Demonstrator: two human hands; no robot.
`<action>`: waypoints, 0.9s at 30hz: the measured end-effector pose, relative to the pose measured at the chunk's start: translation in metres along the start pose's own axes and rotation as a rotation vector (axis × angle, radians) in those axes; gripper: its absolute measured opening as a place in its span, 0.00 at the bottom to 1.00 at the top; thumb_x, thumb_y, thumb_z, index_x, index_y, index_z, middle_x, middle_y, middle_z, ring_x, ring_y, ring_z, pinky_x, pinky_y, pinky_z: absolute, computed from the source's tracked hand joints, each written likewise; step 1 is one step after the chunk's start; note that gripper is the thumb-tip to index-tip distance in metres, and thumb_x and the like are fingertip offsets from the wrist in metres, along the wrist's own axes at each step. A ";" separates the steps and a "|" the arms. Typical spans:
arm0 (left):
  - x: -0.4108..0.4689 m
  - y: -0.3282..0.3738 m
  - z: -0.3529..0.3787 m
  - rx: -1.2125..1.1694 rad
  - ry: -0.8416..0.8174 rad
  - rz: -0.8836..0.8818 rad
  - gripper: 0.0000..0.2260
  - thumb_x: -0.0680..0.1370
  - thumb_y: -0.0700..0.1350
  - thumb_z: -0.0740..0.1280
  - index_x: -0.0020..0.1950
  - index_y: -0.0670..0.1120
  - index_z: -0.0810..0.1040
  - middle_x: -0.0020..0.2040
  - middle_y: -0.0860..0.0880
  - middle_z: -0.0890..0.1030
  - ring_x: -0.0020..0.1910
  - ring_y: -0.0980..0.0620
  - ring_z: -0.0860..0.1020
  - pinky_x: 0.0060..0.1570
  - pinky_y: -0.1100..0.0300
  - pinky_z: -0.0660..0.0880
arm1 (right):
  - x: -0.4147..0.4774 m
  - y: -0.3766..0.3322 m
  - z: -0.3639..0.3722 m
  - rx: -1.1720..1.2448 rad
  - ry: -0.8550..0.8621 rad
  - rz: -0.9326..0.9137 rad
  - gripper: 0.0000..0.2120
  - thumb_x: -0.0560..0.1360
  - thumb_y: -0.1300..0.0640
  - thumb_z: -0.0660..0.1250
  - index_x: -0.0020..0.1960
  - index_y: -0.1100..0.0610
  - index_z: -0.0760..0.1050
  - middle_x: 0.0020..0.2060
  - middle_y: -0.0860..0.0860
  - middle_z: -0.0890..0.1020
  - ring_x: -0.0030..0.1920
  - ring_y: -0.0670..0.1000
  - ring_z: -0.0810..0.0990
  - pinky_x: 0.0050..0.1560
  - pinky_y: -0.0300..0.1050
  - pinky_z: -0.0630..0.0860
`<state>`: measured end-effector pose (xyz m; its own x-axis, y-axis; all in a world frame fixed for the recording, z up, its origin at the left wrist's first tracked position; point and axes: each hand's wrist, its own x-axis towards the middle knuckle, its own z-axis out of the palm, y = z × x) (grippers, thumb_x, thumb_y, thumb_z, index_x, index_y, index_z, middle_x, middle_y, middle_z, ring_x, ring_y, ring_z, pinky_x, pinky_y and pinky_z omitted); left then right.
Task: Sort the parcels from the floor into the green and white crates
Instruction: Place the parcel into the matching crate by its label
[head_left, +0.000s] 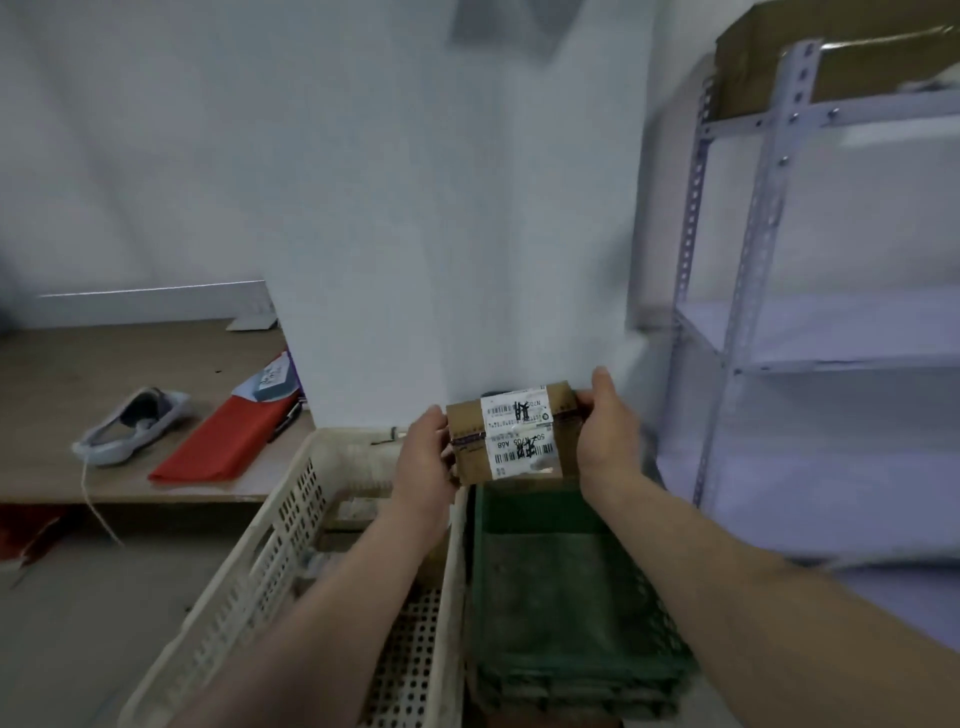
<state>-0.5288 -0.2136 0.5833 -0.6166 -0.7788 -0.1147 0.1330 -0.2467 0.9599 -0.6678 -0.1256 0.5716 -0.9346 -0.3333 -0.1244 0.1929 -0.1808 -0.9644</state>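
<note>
holding a small brown cardboard parcel with a white label (514, 436) above the dark green slatted plastic crate (566, 587), at twelve o'clock of it; left hand (428, 457) and right hand (605, 434) are pinching its ends. risk: released here, it may be striking the rim beside the white perforated plastic crate (291, 525) and tipping wrongly.
</note>
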 end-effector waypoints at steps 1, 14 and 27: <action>0.003 -0.001 0.009 -0.002 -0.013 -0.006 0.17 0.84 0.52 0.54 0.47 0.47 0.78 0.48 0.45 0.83 0.50 0.46 0.78 0.51 0.50 0.73 | 0.005 -0.002 -0.005 0.005 -0.007 0.001 0.36 0.61 0.24 0.57 0.43 0.52 0.86 0.43 0.52 0.88 0.49 0.59 0.86 0.62 0.63 0.78; 0.115 -0.019 0.054 -0.016 -0.179 -0.036 0.17 0.83 0.51 0.55 0.53 0.46 0.82 0.47 0.48 0.85 0.53 0.44 0.78 0.41 0.55 0.75 | 0.096 -0.004 -0.011 0.003 0.036 -0.079 0.25 0.85 0.41 0.55 0.45 0.52 0.85 0.41 0.52 0.89 0.46 0.54 0.87 0.56 0.55 0.80; 0.237 -0.088 0.051 0.108 -0.229 -0.281 0.15 0.83 0.55 0.57 0.59 0.51 0.80 0.56 0.48 0.85 0.60 0.42 0.79 0.63 0.41 0.74 | 0.201 0.050 0.009 -0.431 0.068 -0.019 0.29 0.75 0.29 0.58 0.46 0.52 0.84 0.42 0.51 0.87 0.51 0.55 0.85 0.59 0.56 0.79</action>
<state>-0.7263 -0.3472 0.4848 -0.7763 -0.5374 -0.3294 -0.1412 -0.3610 0.9218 -0.8435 -0.2101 0.5002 -0.9570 -0.2695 -0.1072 0.0468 0.2214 -0.9741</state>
